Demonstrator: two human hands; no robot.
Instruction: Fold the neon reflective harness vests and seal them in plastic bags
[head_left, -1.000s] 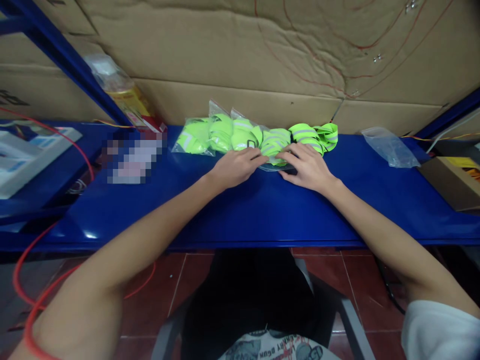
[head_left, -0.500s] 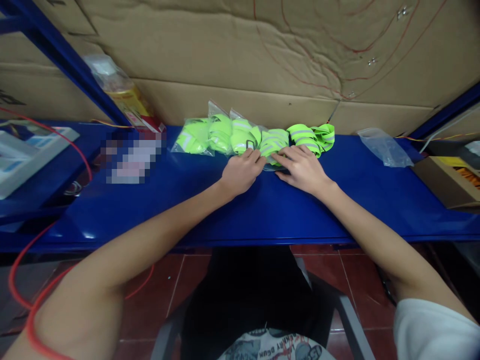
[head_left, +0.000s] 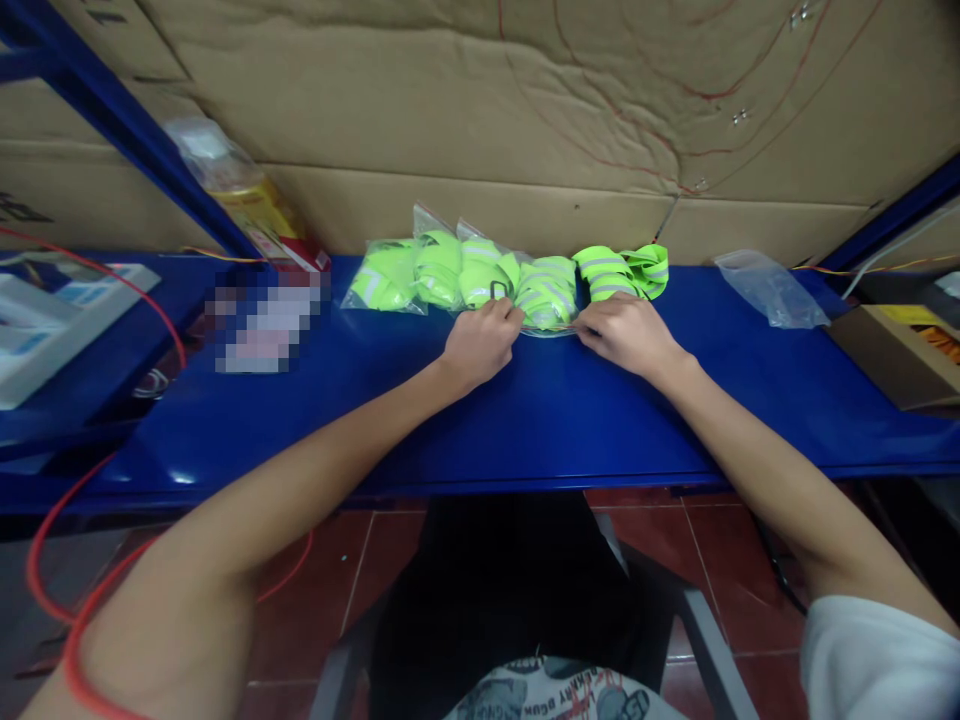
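A clear plastic bag (head_left: 553, 329) lies on the blue table with a coiled neon-yellow reflective strap (head_left: 547, 285) inside it. My left hand (head_left: 484, 345) pinches the left corner of the bag's near edge. At the right end of that edge, my right hand (head_left: 624, 332) is closed on the bag too. Left of it stand several bagged neon straps (head_left: 439, 268), one showing a dark buckle. Behind my right hand lies a loose neon strap (head_left: 609, 270) with grey reflective stripes, outside any bag.
An empty plastic bag (head_left: 772, 288) lies to the right, near an open cardboard box (head_left: 889, 355). A bottle (head_left: 240, 190) stands at the back left by a blue post. A white tray (head_left: 71, 330) sits at far left, and cardboard (head_left: 420, 110) lines the back.
My right hand has slid right along the bag's near edge, and its fingers have closed. The bagged strap now shows between my hands. My left hand stays at the left corner.
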